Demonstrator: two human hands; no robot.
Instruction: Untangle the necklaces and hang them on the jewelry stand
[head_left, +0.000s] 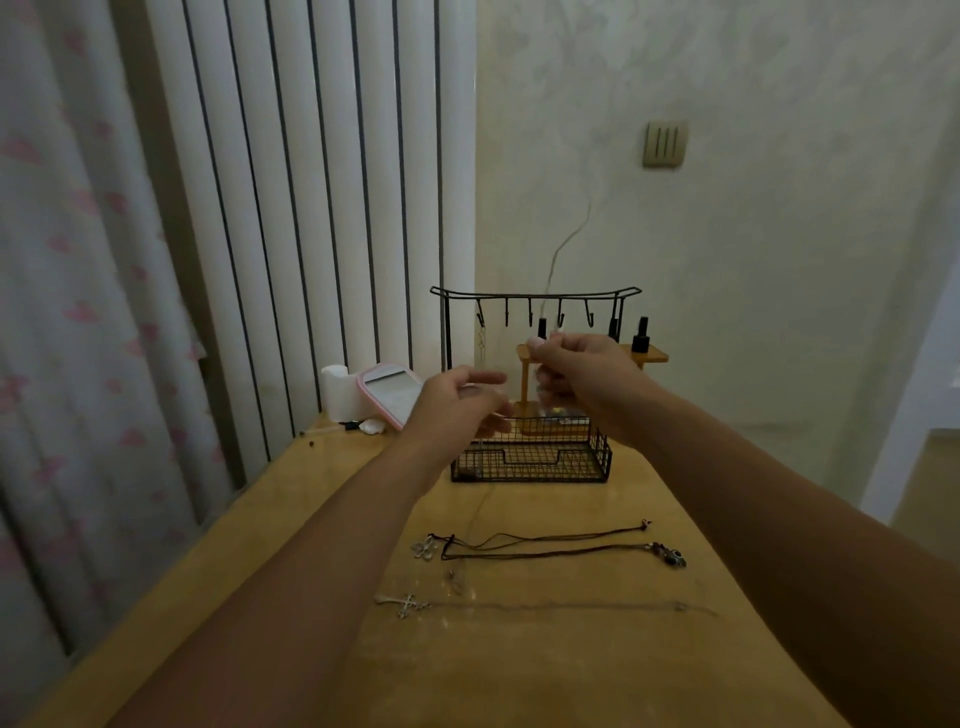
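Before the jewelry stand (535, 296), right hand (582, 374) pinches a thin chain (480, 499) high; left hand (460, 400), loosely curled, steadies it, likely to reach a hook.

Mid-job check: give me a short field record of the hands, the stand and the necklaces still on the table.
left hand: raised before the stand, fingers curled; blurred, grip unclear
right hand: raised near the hooks, pinching a thin chain
stand: black wire, hook bar above a mesh basket; one chain seems to hang from the leftmost hook
cord necklaces: two dark ones on the table
cross necklace: flat on the table, nearest the camera
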